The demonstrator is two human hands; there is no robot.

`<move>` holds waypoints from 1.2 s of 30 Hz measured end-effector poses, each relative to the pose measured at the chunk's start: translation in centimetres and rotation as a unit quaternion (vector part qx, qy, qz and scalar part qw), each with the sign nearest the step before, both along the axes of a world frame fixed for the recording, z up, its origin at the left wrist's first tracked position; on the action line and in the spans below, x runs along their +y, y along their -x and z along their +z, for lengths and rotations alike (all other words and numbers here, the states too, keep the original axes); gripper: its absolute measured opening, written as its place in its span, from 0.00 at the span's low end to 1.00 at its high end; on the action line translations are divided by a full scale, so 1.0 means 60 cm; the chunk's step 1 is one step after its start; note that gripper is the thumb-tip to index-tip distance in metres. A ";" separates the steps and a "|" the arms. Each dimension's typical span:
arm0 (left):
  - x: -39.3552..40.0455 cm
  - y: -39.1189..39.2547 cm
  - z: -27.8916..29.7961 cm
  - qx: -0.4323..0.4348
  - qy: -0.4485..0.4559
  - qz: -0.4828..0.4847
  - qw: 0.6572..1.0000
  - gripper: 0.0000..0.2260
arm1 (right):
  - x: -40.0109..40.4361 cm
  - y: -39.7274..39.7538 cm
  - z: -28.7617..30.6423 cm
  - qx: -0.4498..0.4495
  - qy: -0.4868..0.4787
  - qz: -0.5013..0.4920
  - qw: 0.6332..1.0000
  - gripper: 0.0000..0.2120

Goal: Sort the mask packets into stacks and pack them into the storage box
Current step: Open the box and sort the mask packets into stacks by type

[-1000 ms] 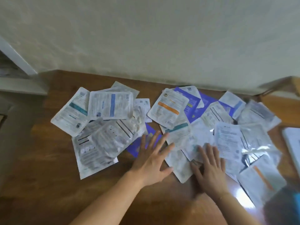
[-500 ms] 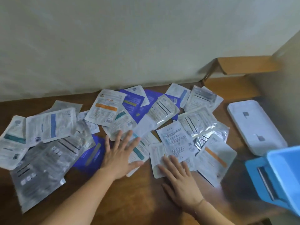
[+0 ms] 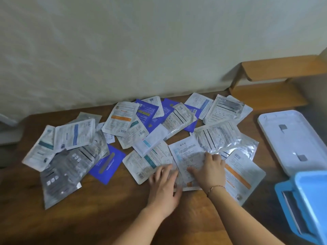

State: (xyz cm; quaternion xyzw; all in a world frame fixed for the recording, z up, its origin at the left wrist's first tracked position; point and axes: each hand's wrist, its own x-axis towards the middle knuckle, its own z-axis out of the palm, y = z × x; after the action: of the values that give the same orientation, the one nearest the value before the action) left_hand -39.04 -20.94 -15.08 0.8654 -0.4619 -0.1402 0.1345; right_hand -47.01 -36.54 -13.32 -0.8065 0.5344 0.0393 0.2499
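Clearly sorting has only begun: left hand (image 3: 163, 187) presses flat and right hand (image 3: 209, 171) pinches the white packet (image 3: 187, 156) (fingers blurred); next, lift it free.

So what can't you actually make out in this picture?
- Blue storage box, head view: cut off by the right and bottom edges; its inside is not visible.
- Print on the mask packets: too small and blurred to read.
- Packets low in the pile: covered by those on top, so no count.
- Packet under the left hand and right hand: partly hidden by them.
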 end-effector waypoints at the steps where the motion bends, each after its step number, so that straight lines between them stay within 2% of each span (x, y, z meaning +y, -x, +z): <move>1: -0.003 0.006 0.004 -0.010 -0.014 0.001 1.000 0.19 | -0.002 0.003 -0.002 -0.019 -0.009 -0.007 1.000 0.42; 5: -0.002 0.016 0.022 -0.036 -0.031 0.001 0.999 0.16 | -0.006 0.012 -0.001 -0.080 -0.047 -0.026 0.995 0.41; 7: 0.000 0.011 0.032 -0.009 -0.036 -0.004 0.999 0.18 | -0.006 0.015 0.006 -0.065 -0.034 -0.023 0.997 0.40; 9: 0.004 0.000 0.046 0.044 -0.033 -0.007 0.998 0.20 | -0.006 0.020 0.023 -0.085 -0.046 -0.033 0.995 0.37; 11: 0.008 -0.013 0.072 0.184 0.006 0.033 0.982 0.21 | 0.005 0.024 0.045 -0.167 -0.087 -0.053 0.981 0.26; 12: 0.011 -0.017 0.088 0.294 0.034 0.066 0.953 0.21 | 0.017 0.026 0.057 -0.207 -0.090 -0.049 0.973 0.20; 13: 0.017 -0.021 0.106 0.415 0.065 0.099 0.902 0.21 | 0.038 0.025 0.070 -0.239 -0.084 -0.035 0.967 0.15; 15: 0.043 -0.032 0.130 0.599 0.144 0.168 0.770 0.17 | 0.101 0.015 0.086 -0.285 -0.049 0.029 0.957 0.12; 16: 0.060 -0.039 0.137 0.646 0.174 0.200 0.716 0.16 | 0.138 0.007 0.089 -0.298 -0.029 0.075 0.951 0.13; 17: 0.076 -0.047 0.143 0.668 0.198 0.225 0.682 0.16 | 0.175 -0.004 0.089 -0.305 -0.008 0.128 0.944 0.14; 18: 0.098 -0.060 0.144 0.664 0.224 0.242 0.671 0.15 | 0.214 -0.021 0.087 -0.308 0.012 0.181 0.934 0.15; 21: 0.141 -0.083 0.140 0.587 0.256 0.290 0.711 0.09 | 0.277 -0.051 0.083 -0.306 0.013 0.289 0.907 0.17; 23: 0.178 -0.104 0.134 0.559 0.269 0.344 0.705 0.06 | 0.294 -0.067 0.082 -0.326 -0.010 0.307 0.894 0.15; 24: 0.198 -0.115 0.132 0.560 0.271 0.359 0.696 0.07 | 0.296 -0.073 0.083 -0.341 -0.026 0.278 0.898 0.14; 26: 0.248 -0.139 0.122 0.579 0.274 0.354 0.681 0.09 | 0.293 -0.095 0.086 -0.350 -0.063 0.157 0.921 0.14; 28: 0.303 -0.155 0.114 0.601 0.258 0.318 0.686 0.11 | 0.290 -0.131 0.089 -0.306 -0.200 0.057 0.929 0.20; 29: 0.329 -0.160 0.107 0.607 0.239 0.302 0.695 0.11 | 0.293 -0.151 0.087 -0.284 -0.293 0.032 0.912 0.23; 30: 0.353 -0.164 0.099 0.605 0.217 0.293 0.708 0.11 | 0.299 -0.169 0.082 -0.264 -0.352 0.031 0.897 0.25; 32: 0.387 -0.172 0.084 0.568 0.175 0.288 0.751 0.12 | 0.316 -0.198 0.064 -0.223 -0.360 0.088 0.901 0.27; 34: 0.410 -0.181 0.065 0.468 0.124 0.305 0.820 0.13 | 0.335 -0.219 0.040 -0.187 -0.320 0.145 0.918 0.28; 36: 0.432 -0.185 0.046 0.327 0.083 0.333 0.880 0.19 | 0.353 -0.230 0.018 -0.169 -0.298 0.174 0.923 0.27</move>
State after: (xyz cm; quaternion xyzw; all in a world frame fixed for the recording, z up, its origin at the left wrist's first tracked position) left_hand -27.95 4.96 -12.31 0.8588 -0.0861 -0.3233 0.3879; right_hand -33.23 -15.36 -12.25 -0.7695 0.2989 0.1031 0.5548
